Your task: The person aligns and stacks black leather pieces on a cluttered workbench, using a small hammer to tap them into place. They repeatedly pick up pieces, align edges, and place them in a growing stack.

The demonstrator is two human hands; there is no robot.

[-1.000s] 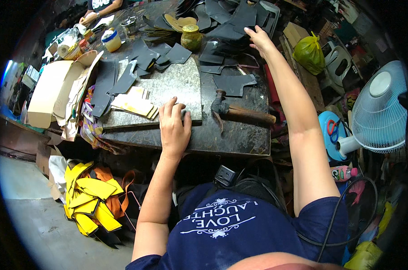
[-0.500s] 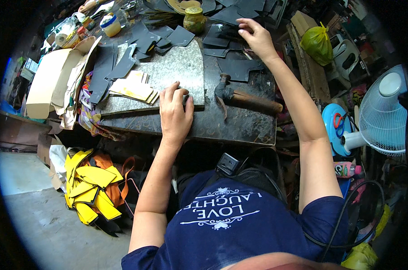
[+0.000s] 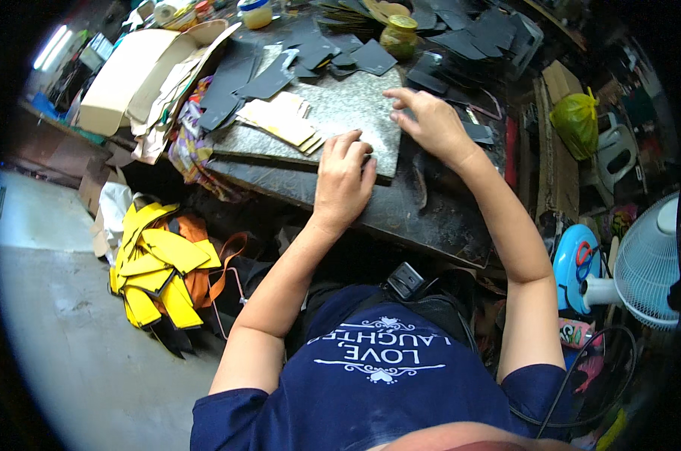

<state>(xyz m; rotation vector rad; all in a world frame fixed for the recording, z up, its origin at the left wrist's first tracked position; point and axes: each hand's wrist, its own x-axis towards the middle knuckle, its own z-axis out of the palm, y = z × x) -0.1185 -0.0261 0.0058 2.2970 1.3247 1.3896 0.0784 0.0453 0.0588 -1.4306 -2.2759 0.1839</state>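
Note:
My left hand rests at the front edge of a grey speckled slab, fingers loosely bent and apart. Between its thumb and forefinger is a small dark patch that I cannot make out. Just left of its fingertips lies a fanned stack of pale yellow pieces. Over the slab's right edge hovers my right hand, thumb and forefinger parted, nothing visible between them. Below it the curved dark metal end of a hammer shows; the hand and forearm hide the rest. Black flat cut pieces overlap along the slab's back and left.
A greenish jar stands behind the slab, near more black pieces. An open cardboard box sits at the left. Yellow pieces are heaped below the table's left side. At the right are a fan and a yellow-green bag.
My right hand has come back from the black pieces at the far right toward the slab, now above the hammer. My left hand stays at the slab's front edge. The whole view has shifted.

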